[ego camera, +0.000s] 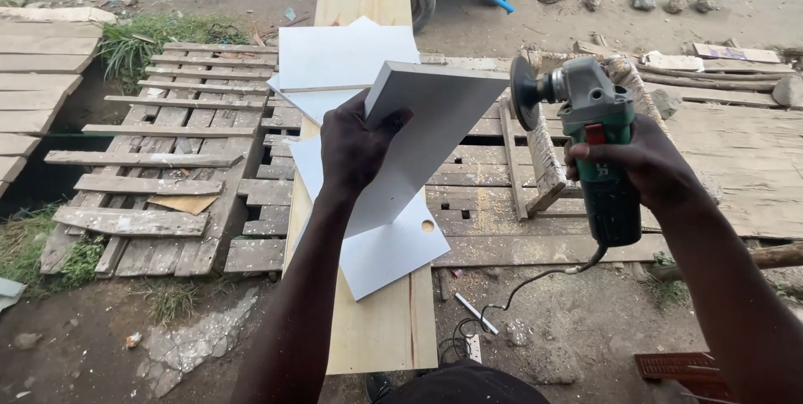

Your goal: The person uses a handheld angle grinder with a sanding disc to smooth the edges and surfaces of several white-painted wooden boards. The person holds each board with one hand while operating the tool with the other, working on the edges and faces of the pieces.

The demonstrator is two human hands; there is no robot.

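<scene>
Left hand [355, 149], fingers clamped on tilted white panel [422, 136], raised above pale plywood board [376, 320]. Right hand [640, 161], fingers wrapped around green angle grinder [598, 140], disc just beside panel's upper edge. Small red rectangular label on grinder's top.

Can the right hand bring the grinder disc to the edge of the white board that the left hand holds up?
Probably yes: the grinder disc sits beside the white board edge, with only open air between.
</scene>
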